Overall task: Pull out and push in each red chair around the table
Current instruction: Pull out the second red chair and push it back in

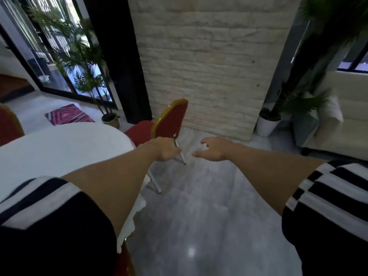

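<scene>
Both hands, left hand and right hand, are reaching with fingers spread and empty toward the red chair at the desk, apparently needing to grip its backrest next.

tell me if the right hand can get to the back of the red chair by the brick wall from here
Probably yes. The right hand is open and empty, with only bare floor between it and the red chair. Nothing blocks it, though the chair looks a step beyond reach.

Chair: red, gold-edged back, upright, seat partly under the bench's far edge.
Second chair: red, at left edge.
</scene>
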